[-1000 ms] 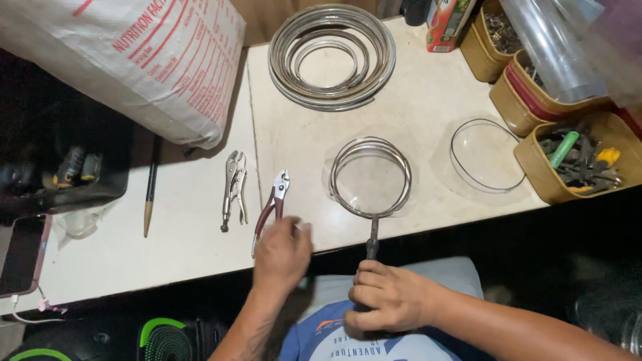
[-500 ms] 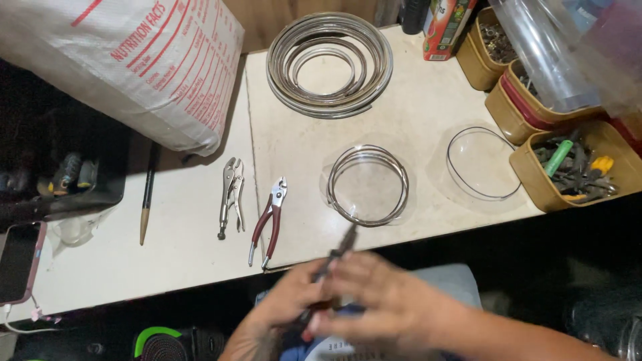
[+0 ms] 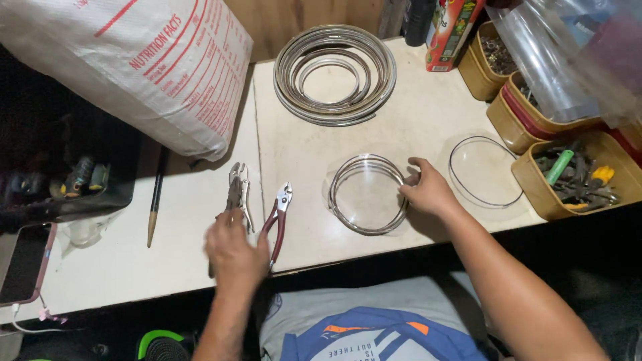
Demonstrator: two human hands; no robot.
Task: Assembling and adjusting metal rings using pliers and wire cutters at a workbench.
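My left hand rests at the front of the white table, its fingers over the lower handles of silver locking pliers and beside the red-handled pliers. Whether it grips the handles I cannot tell. My right hand touches the right rim of a small coil of metal wire rings lying flat on the table. A single thin wire ring lies just to the right of that hand.
A large coil of metal band lies at the back. A big white sack leans at the left, with a pencil below it. Tan tubs of tools line the right edge. A phone sits far left.
Both hands came up from my lap at the table's front edge. The left went to the pliers, the right to the small wire coil. The dark tool held before is gone from view.
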